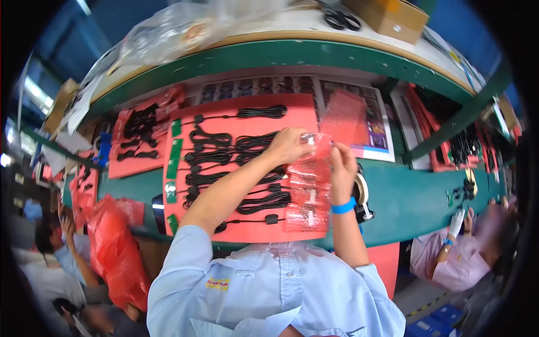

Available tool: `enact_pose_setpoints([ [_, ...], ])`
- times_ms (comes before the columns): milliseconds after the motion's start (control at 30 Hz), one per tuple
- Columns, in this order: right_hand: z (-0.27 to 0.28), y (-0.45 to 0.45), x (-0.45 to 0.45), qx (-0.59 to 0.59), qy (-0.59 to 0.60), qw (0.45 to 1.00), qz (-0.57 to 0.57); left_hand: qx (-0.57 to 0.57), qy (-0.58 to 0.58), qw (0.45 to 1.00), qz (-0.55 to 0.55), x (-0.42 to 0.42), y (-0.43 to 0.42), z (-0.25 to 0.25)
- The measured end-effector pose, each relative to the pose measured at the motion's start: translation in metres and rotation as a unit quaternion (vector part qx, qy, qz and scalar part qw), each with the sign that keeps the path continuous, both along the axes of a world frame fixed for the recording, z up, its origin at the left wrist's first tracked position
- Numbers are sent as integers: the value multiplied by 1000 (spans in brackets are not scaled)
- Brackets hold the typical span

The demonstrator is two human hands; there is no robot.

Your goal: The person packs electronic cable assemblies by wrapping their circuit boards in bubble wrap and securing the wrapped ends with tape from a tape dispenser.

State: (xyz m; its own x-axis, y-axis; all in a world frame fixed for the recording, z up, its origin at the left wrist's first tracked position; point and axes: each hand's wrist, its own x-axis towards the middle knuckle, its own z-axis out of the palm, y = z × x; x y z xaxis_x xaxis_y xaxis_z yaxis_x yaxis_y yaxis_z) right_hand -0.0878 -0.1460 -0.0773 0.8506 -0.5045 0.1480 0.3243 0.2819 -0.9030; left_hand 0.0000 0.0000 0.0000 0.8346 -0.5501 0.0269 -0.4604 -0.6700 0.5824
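A red sheet point(300, 119) lies on the green bench, with several bundled black cables point(264, 203) in rows across it. Down its right side runs a column of red bubble-wrap pouches point(307, 196), some with white marks on them. My left hand point(289, 146) is closed at the left edge of the top bubble-wrap pouch point(318, 147). At that pouch's right edge are the bent fingers of my right hand point(341, 168), pinching the plastic. Green circuit boards point(175, 151) line the sheet's left edge, joined to cables. What is inside the pouches is hard to make out.
A tape roll on a black dispenser point(362, 194) stands just right of my right hand. Loose bubble wrap point(343, 115) lies behind. Overhead, a shelf point(281, 53) holds scissors point(342, 19) and a cardboard box point(390, 19). Other people sit at both sides, one with a gloved hand point(456, 222).
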Motion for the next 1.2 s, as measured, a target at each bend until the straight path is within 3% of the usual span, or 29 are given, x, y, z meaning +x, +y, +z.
enact_pose_setpoints([
  [33, -10, -11, -4, 19, 2, 1000, -4, -45, -62, 997, 20, 6, -10, -7],
  [67, -18, -24, -10, 44, 19, 999, -4, 15, -75, 996, 46, 12, -24, -10],
  [100, -5, -79, -42, -22, 65, 998, -4, -13, -50, 995, 83, -5, -64, -23],
  [167, -19, -90, -53, -42, 121, 992, 9, 17, -210, 971, 117, -14, -59, -14],
  [200, -22, -90, -61, -48, 138, 989, 14, 25, -211, 966, 144, -23, -54, -14],
  [267, -15, -88, -74, -57, 153, 986, 33, -107, -307, 935, 140, -38, -46, -13],
  [400, 21, -112, -104, -46, 168, 984, 28, -131, -308, 934, 126, -63, 8, 0],
  [500, 59, -142, -108, -212, 63, 975, -29, -126, -294, 931, 178, -68, 38, 3],
  [633, 85, -149, -105, -220, 47, 972, -73, -206, -240, 948, 32, -74, -10, 12],
  [800, 93, -170, -110, -349, 40, 926, -141, -205, -212, 955, 17, -38, -66, -18],
  [900, 109, -212, -127, -416, 52, 877, -235, 12, -100, 992, 71, -20, -76, -25],
  [1033, 131, -265, -140, -458, 98, 824, -319, 11, -217, 976, 1, -16, -70, -71],
  [1200, 138, -295, -94, -518, 81, 798, -298, 76, -156, 985, 12, -19, -77, -59],
])
